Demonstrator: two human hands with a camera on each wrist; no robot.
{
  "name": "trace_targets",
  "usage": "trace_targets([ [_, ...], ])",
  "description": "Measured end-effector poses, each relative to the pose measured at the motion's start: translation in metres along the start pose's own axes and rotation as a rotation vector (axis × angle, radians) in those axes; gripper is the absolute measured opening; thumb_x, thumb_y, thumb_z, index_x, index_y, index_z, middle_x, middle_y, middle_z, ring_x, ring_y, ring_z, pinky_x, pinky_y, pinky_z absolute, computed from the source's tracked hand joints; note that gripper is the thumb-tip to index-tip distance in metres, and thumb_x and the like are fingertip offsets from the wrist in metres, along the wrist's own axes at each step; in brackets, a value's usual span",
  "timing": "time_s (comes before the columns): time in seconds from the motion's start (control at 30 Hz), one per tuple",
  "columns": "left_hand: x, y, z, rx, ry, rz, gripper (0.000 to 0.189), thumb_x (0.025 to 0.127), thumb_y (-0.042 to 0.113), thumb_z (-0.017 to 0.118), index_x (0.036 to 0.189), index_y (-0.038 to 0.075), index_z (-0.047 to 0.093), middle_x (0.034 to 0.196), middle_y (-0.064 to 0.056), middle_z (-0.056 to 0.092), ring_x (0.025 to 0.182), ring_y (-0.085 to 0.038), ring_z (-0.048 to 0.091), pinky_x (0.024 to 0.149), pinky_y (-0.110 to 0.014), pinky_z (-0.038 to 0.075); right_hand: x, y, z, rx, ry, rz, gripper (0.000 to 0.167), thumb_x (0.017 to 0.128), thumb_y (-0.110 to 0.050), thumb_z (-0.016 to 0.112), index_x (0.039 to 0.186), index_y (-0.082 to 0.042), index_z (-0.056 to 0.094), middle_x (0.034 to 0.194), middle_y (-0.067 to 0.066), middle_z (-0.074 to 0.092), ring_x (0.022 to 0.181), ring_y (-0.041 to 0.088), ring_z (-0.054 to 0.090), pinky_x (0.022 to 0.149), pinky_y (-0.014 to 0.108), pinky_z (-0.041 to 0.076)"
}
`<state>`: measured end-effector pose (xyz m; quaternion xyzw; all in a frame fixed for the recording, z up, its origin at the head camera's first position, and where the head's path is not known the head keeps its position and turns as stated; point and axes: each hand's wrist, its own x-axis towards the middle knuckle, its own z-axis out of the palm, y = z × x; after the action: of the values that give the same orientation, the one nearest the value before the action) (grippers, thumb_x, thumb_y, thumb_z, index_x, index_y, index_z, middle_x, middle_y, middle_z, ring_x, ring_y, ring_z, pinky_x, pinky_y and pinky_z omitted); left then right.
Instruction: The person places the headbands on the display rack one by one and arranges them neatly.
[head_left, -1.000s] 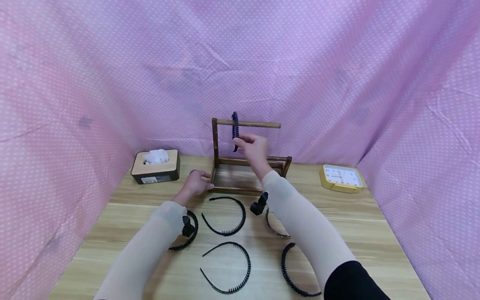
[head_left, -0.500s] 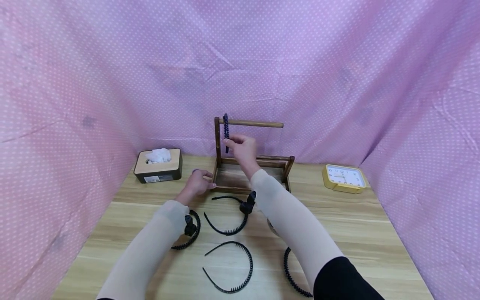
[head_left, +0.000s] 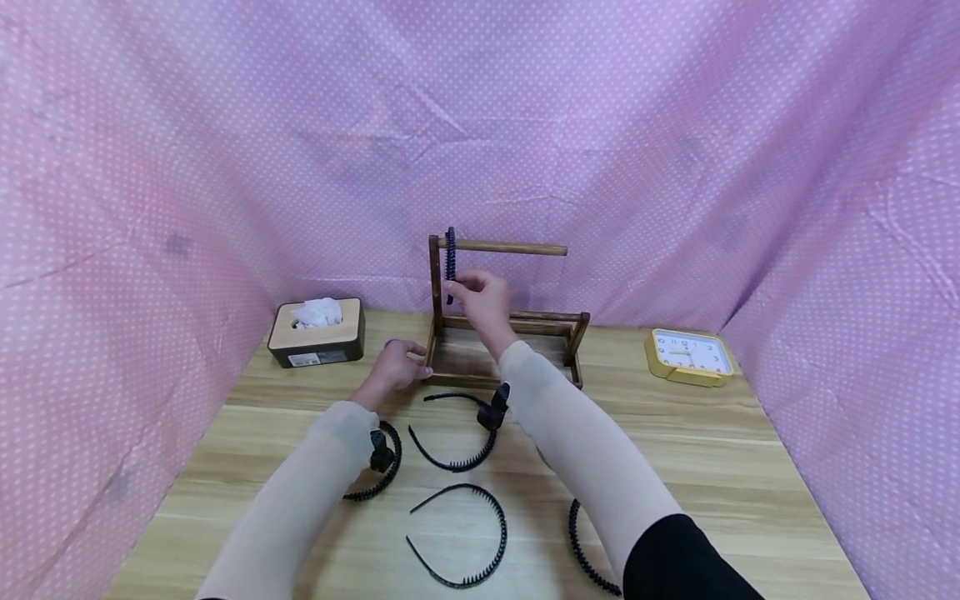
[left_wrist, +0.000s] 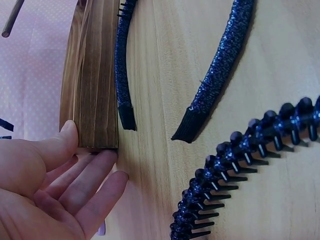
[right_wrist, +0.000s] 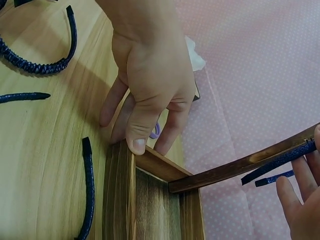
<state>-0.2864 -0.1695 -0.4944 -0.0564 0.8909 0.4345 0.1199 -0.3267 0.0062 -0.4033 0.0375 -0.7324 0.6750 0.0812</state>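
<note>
Head camera shows me a dark, ridged, arched headband [head_left: 451,260] edge-on, hanging over the round brown wooden bar [head_left: 517,247], just beside the post [head_left: 436,283] at its left end. I see the right hand [head_left: 483,304] pinching the headband's lower part between thumb and fingers. Bar and post belong to a dark brown wooden rack [head_left: 461,381] with a shallow tray. At the rack's near left corner is the left hand [head_left: 395,367], thumb and fingertips touching the wood; my left wrist view shows those fingers loosely spread.

Nearer me, a black toothed headband [head_left: 487,454] lies on the pale wood-grain table [head_left: 750,500], partly covered by the right wrist's black camera [head_left: 491,414]. Another thin black headband [head_left: 504,533] lies below it. Farther out, I have a black tissue box with a tan top [head_left: 322,335] on the left and a yellow-framed rectangular clock [head_left: 688,354] on the right, before pink dotted cloth [head_left: 480,125].
</note>
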Motion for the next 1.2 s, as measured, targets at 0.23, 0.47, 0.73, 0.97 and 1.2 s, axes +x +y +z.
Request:
trace_targets([
  [0.23,0.001,0.001,0.000,0.036,0.001,0.024,0.045,0.090,0.011,0.080,0.131,0.002,0.066,0.118,-0.018,0.072,0.095,-0.020,0.067,0.071,-0.026,0.052,0.001,-0.001,-0.003,-0.021,-0.015,-0.039,0.023,0.087,-0.013,0.083,0.106,-0.001,0.077,0.102,0.013,0.077,0.081,0.009,0.066,0.068,0.019,0.055],
  [0.47,-0.001,0.004,0.002,0.055,0.005,0.025,0.045,0.090,0.013,0.080,0.131,0.002,0.066,0.120,-0.019,0.071,0.101,-0.024,0.066,0.080,-0.031,0.053,0.000,0.000,-0.009,-0.022,-0.050,-0.047,0.027,0.088,-0.014,0.083,0.110,-0.001,0.076,0.107,0.014,0.077,0.092,0.015,0.071,0.077,0.024,0.059],
  [0.73,-0.003,0.004,0.005,0.048,0.007,0.019,0.044,0.091,0.013,0.080,0.131,0.004,0.066,0.123,-0.018,0.070,0.107,-0.026,0.066,0.083,-0.031,0.052,-0.005,-0.004,-0.042,-0.052,-0.116,-0.045,0.036,0.086,-0.019,0.085,0.119,-0.008,0.074,0.112,0.010,0.077,0.103,0.021,0.072,0.090,0.030,0.058],
  [0.97,-0.004,0.004,0.004,0.039,0.014,0.040,0.044,0.090,0.011,0.080,0.131,0.001,0.066,0.120,-0.019,0.072,0.101,-0.024,0.067,0.080,-0.030,0.053,-0.023,-0.016,-0.096,-0.212,-0.206,-0.120,0.034,0.089,-0.020,0.083,0.119,-0.008,0.074,0.118,0.013,0.074,0.105,0.024,0.070,0.092,0.034,0.058],
  [1.2,-0.001,0.000,0.001,0.043,0.021,0.053,0.046,0.089,0.012,0.081,0.130,-0.001,0.066,0.119,-0.020,0.071,0.099,-0.024,0.067,0.076,-0.030,0.056,-0.053,-0.018,-0.153,-0.424,-0.277,-0.137,0.039,0.086,-0.027,0.085,0.118,-0.007,0.074,0.115,0.013,0.075,0.097,0.023,0.071,0.084,0.030,0.059],
])
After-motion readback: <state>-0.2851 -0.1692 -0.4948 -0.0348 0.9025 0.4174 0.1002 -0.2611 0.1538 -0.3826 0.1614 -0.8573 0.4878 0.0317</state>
